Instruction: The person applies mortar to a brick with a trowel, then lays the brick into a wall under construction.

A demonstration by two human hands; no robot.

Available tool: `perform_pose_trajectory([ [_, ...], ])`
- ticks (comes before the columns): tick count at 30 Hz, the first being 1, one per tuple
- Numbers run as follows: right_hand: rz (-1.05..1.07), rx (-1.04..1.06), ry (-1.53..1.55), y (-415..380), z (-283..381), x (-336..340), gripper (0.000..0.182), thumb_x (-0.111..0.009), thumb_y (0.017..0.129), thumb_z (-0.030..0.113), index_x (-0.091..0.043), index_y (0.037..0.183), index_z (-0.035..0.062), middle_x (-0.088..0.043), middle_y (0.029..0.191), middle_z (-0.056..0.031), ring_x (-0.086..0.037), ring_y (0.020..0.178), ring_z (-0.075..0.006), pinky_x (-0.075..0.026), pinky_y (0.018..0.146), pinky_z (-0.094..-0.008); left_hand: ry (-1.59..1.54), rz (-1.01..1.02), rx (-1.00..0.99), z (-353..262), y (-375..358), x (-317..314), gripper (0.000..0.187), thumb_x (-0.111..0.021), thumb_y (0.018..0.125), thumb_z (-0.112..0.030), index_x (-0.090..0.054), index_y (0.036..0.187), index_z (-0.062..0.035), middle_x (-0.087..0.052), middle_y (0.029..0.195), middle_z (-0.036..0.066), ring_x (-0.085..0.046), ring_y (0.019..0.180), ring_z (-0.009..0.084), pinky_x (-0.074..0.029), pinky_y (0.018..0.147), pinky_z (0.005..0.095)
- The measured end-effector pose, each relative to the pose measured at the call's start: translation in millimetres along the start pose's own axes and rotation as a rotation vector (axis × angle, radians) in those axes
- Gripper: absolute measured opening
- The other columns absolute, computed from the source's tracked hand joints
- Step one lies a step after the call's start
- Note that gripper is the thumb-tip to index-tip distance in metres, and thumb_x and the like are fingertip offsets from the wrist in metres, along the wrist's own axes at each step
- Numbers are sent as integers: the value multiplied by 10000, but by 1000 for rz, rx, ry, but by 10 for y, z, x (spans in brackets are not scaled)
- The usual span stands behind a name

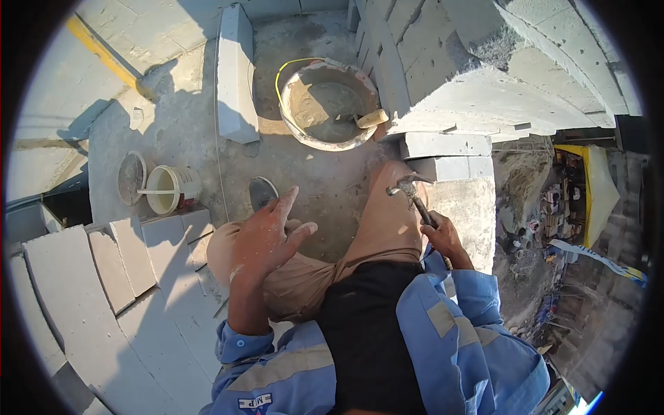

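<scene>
My right hand (pixel 446 237) is wrapped round the handle of a claw hammer (pixel 413 194), its metal head pointing up and away from me beside my right knee. My left hand (pixel 268 238) hangs over my left leg with nothing in it, the index finger and thumb stretched apart and pale dust on the skin. In front of my legs stands a large bucket of grey mortar (pixel 328 104) with a yellow handle. A trowel with a wooden grip (pixel 372 119) rests in it, its blade partly sunk in the mortar.
A stack of pale blocks (pixel 166 304) lies at left. A small white bucket (pixel 169 190) stands by a round lid (pixel 131 176). An upright block (pixel 235 76) is left of the mortar; a yellow level (pixel 107 55) leans beyond. Block wall (pixel 443 62) rises right, above a drop.
</scene>
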State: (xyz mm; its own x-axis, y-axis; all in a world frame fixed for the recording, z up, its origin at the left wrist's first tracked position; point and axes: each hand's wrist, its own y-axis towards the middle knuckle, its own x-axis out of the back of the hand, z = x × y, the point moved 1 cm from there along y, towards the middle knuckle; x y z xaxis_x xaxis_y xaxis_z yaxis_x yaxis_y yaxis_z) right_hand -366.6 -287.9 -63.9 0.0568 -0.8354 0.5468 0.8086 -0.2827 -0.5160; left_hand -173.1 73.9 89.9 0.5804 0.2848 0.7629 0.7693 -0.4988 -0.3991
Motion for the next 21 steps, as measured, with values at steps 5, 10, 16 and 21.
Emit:
perform_pose_trajectory([
  [5, -365, -302, -81, -464, -802, -42, 341, -634, 842, 314, -545, 761, -5, -531, 623, -153, -548, 594, -284, -431, 586, -436, 71, -28, -53, -24, 2, -54, 746, -682, 850, -450, -451, 1448, -68, -620, 1265, 192, -607, 1136, 368, -486, 955, 453],
  [10, -396, -554, 583, 21, -1715, -413, 319, -654, 863, 295, -547, 717, 32, -497, 568, -32, -468, 440, -196, -392, 436, -361, 217, -17, 45, -46, -39, -98, 742, -664, 860, -465, -439, 1460, -93, -600, 1302, 184, -606, 1145, 363, -484, 965, 453],
  [16, -350, -737, 107, 604, -2908, -702, 533, -666, 883, 431, -617, 968, -93, -663, 737, -172, -626, 509, -282, -462, 415, -434, 283, -42, 137, -47, -150, -143, 733, -613, 888, -499, -410, 1478, -115, -590, 1319, 177, -613, 1122, 368, -488, 963, 458],
  [21, 141, -622, -72, 678, -1715, -164, 592, -649, 875, 420, -629, 1021, -153, -681, 909, -276, -703, 680, -318, -567, 552, -434, 99, -14, 141, -165, -185, -184, 761, -619, 893, -488, -382, 1485, -73, -584, 1328, 161, -593, 1153, 344, -470, 976, 465],
])
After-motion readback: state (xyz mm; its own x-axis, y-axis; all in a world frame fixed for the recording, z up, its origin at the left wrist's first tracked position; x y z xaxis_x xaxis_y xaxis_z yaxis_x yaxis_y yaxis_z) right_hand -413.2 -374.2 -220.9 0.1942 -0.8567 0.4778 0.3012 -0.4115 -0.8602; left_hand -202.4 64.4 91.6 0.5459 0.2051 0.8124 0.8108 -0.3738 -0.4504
